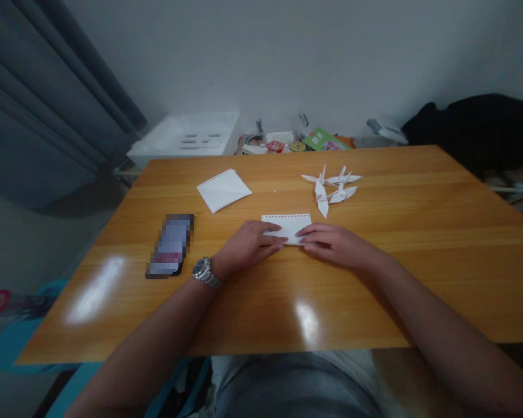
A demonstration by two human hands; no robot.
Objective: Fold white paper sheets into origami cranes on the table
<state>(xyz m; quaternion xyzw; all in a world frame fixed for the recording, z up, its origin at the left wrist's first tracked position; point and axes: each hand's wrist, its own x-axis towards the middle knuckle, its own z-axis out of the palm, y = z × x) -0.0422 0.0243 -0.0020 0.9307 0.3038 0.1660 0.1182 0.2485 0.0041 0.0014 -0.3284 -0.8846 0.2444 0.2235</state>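
A white sheet of paper (pixel 286 223) with a row of punched holes along its far edge lies on the wooden table, folded into a narrow strip. Its near edge runs under the fingers of both hands. My left hand (pixel 257 241), below a metal wristwatch (pixel 206 271), rests on the left part with fingers stretched out. On the right part lies my right hand (pixel 329 244), its fingers also extended flat. Several folded paper cranes (pixel 331 188) sit together beyond my right hand. Farther left is a stack of hole-punched paper (pixel 224 190).
A phone (pixel 171 247), blurred out, lies left of my left hand. Behind the far edge of the table (pixel 261 313) are a white plastic tray (pixel 187 136), a green booklet (pixel 325 140) and small packets. Dark cloth (pixel 475 130) is at the right; blue stools stand lower left.
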